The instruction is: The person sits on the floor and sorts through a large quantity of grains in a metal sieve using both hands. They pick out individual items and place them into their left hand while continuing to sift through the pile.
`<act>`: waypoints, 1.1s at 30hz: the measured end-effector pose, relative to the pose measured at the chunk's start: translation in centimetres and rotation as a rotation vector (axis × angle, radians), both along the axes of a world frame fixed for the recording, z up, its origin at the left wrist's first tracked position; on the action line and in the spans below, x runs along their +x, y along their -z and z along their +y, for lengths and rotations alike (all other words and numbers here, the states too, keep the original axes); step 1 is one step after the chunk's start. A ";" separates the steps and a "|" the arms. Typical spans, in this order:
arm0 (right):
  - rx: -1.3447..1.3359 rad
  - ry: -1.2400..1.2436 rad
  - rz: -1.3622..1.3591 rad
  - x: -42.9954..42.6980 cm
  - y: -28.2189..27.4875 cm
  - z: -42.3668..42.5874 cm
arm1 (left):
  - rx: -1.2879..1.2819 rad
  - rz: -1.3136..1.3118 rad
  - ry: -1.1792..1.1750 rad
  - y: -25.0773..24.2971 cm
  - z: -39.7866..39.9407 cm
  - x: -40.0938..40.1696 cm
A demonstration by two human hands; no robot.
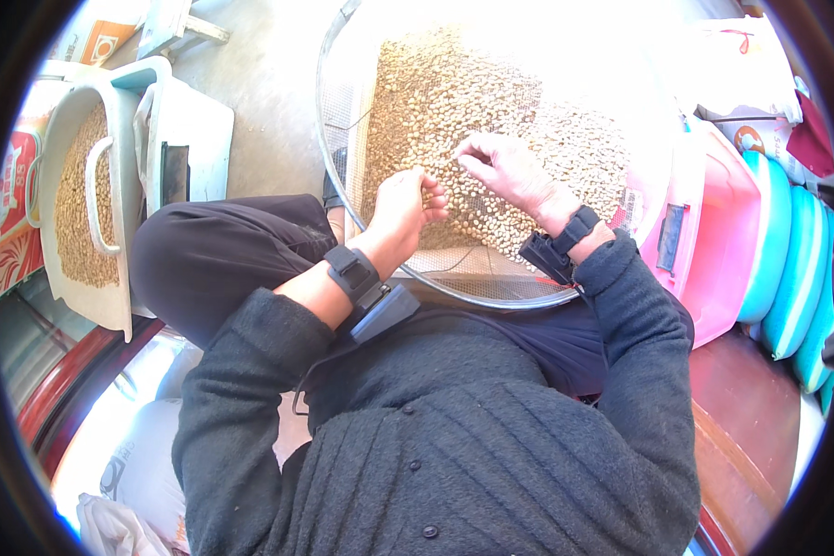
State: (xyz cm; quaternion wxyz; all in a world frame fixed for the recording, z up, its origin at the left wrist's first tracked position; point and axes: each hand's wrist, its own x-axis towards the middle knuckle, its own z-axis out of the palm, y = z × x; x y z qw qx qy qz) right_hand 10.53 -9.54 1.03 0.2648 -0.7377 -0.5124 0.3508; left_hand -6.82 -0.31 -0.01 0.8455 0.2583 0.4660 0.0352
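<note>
Before me a large round wire-mesh sieve [330, 149] with a metal rim holds a spread of pale dry beans [452, 90]; they look like coffee beans. Over its near left part is my left hand [399, 212], palm turned inward and fingers curled; whether beans lie in it is hidden. My right hand [507, 170] hovers above the middle of the beans, with thumb and forefinger bent toward each other. No bean can be made out between those fingertips. Strong glare washes out the far right of the sieve.
On the left, a pale scoop-shaped container [121, 201] with a handle holds more beans [83, 208], beside a light blue plastic bin [205, 132]. A pink plastic bin [726, 236] stands at the right, next to stacked turquoise sacks [796, 271]. White sacks [146, 465] lie lower left.
</note>
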 end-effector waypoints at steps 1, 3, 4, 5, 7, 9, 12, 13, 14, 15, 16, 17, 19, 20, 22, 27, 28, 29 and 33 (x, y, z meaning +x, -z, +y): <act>0.037 -0.030 -0.160 0.1 0.4 -0.2 | -0.002 0.006 0.000 -0.2 0.1 0.0; 0.001 -0.244 -0.213 -0.8 1.5 -0.9 | -0.007 0.019 -0.002 -0.6 0.0 0.1; 0.088 -0.326 -0.262 -1.3 2.0 -1.1 | -0.003 0.041 -0.021 -0.8 -0.1 0.1; 0.050 -0.415 -0.320 -1.9 2.6 -1.2 | -0.001 0.044 -0.019 -0.9 -0.1 0.2; 0.221 -0.372 -0.407 -1.8 3.8 -0.1 | -0.001 0.028 -0.031 -1.1 -0.1 0.2; 0.311 -0.326 -0.492 -0.1 4.7 2.1 | 0.008 0.044 -0.016 -1.0 -0.2 0.2; 0.215 -0.288 -0.620 4.6 5.5 5.5 | 0.013 0.038 0.010 -0.9 -0.3 0.3; 0.177 -0.268 -0.624 6.3 5.5 6.1 | 0.012 0.038 0.022 -0.9 -0.3 0.2; 0.157 -0.221 -0.649 7.8 5.5 6.3 | 0.006 0.031 0.024 -0.9 -0.3 0.2; 0.136 -0.174 -0.675 9.3 5.4 6.2 | 0.000 0.027 0.029 -0.9 -0.3 0.1; 0.101 -0.128 -0.703 10.4 5.2 5.6 | -0.004 0.018 0.035 -1.0 -0.3 0.1; 0.115 -0.096 -0.661 11.4 4.9 4.7 | -0.013 0.016 0.047 -1.0 -0.3 0.1; 0.084 -0.017 -0.578 12.9 4.0 3.0 | -0.020 0.001 0.074 -1.1 -0.3 0.0; 0.099 -0.053 -0.612 13.2 3.5 2.1 | -0.023 0.003 0.082 -1.1 -0.3 0.0; 0.036 -0.084 -0.684 13.0 2.4 -0.2 | -0.026 -0.010 0.099 -1.4 -0.4 0.0; 0.096 -0.085 -0.443 9.0 0.3 -3.5 | -0.056 -0.112 0.143 -3.4 -0.6 -1.5; 0.065 -0.089 -0.414 8.1 -0.1 -3.9 | -0.054 -0.129 0.147 -4.1 -0.7 -2.1; 0.057 -0.097 -0.382 7.3 -0.5 -4.1 | -0.057 -0.157 0.152 -4.8 -0.6 -2.9; 0.084 -0.154 -0.400 5.7 -2.5 -4.8 | -0.026 -0.198 0.157 -7.4 0.0 -7.3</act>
